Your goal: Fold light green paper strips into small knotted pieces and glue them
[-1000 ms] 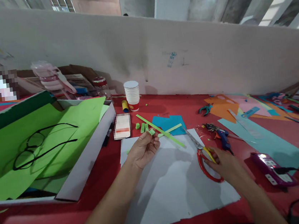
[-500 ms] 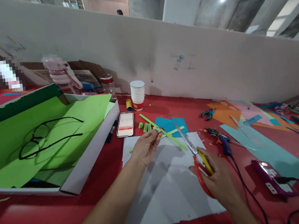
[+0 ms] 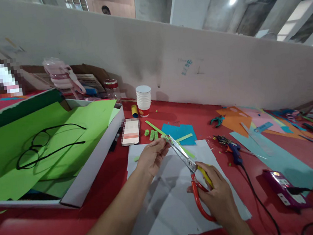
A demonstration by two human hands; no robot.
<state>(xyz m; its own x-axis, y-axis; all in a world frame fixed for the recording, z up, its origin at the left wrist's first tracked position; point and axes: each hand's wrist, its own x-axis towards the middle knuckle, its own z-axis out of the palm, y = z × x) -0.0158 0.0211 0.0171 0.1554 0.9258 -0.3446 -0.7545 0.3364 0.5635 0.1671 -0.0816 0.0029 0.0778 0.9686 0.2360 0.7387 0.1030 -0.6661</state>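
Observation:
My left hand (image 3: 153,156) is closed in a pinch on a small light-green paper piece (image 3: 163,136) above the white paper sheet (image 3: 169,203). My right hand (image 3: 217,191) grips the red and yellow handles of the scissors (image 3: 188,163), whose blade tips reach the piece at my left fingertips. Long green paper strips (image 3: 154,126) lie behind and under the blades. Several small folded green pieces (image 3: 153,134) rest just beyond my left hand, next to blue paper (image 3: 185,131).
A white box (image 3: 93,162) with green paper and black glasses (image 3: 33,154) stands left. Paper cups (image 3: 144,100) are at the back. Right are pliers (image 3: 217,121), a glue gun (image 3: 234,152), a corded purple device (image 3: 285,189) and coloured paper (image 3: 276,156).
My right hand has moved left with the scissors, bringing the blades from beside the strips to my left fingertips. The blades are closer together. My left hand has barely moved.

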